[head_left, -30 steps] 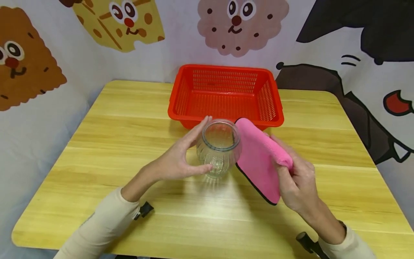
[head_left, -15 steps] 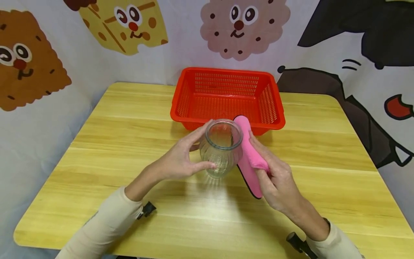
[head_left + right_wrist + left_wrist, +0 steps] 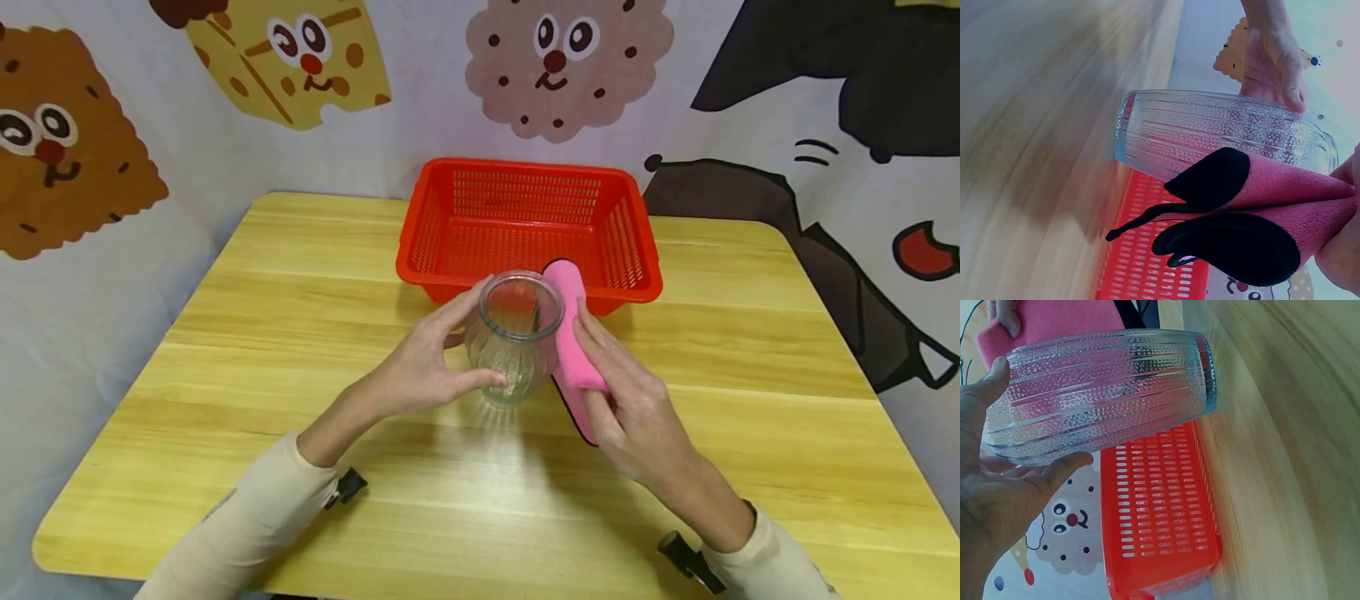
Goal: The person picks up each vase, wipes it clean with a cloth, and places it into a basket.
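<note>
A clear ribbed glass jar (image 3: 504,354) with a round open rim is in the middle of the head view. My left hand (image 3: 427,367) grips it from the left, thumb in front and fingers behind. My right hand (image 3: 637,417) holds a folded pink cloth (image 3: 576,354) with black edging along the jar's right side. In the right wrist view, the cloth (image 3: 1285,181) hangs in folds over part of the glass. The dimpled wall of the jar (image 3: 1097,400) fills the upper left wrist view. Whether its base touches the table is hard to tell.
Behind the jar, a red plastic basket (image 3: 525,287) with slotted walls stands at the back of the wooden table (image 3: 247,333). A cloth backdrop (image 3: 427,92) printed with cartoon figures hangs behind the table. Small dark devices show at both wrists.
My right hand has moved left with the cloth, bringing it up against the jar's side and narrowing its fold. The left hand keeps its grip on the jar, which has barely shifted.
</note>
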Demonstrator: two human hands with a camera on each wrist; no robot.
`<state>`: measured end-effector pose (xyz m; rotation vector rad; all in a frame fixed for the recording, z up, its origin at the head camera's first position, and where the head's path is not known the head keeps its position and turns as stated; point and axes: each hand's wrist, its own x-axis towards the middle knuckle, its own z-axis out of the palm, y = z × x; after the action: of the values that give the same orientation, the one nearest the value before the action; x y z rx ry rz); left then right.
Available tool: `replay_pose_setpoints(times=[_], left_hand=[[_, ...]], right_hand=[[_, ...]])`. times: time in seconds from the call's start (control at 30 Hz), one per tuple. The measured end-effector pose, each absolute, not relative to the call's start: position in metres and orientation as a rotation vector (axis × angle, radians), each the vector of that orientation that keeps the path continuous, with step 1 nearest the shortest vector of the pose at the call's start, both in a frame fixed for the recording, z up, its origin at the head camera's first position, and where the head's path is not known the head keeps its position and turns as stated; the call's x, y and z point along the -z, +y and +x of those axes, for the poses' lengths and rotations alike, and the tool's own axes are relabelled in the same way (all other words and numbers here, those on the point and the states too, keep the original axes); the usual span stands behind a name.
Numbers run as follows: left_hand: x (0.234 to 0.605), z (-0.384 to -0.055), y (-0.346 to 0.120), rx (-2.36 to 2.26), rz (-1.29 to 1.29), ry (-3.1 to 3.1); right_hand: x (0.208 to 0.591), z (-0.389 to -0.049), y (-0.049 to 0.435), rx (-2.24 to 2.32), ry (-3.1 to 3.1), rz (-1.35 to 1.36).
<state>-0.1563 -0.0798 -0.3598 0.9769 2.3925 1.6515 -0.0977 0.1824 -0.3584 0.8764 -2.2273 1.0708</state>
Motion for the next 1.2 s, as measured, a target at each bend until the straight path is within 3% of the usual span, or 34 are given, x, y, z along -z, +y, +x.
replay_pose_setpoints(times=[1.2], left_hand=[[0.364, -0.160, -0.071, -1.648, 0.975, 2.572]], right_hand=[[0.369, -0.093, 0.191, -1.062, -2.302, 0.816]])
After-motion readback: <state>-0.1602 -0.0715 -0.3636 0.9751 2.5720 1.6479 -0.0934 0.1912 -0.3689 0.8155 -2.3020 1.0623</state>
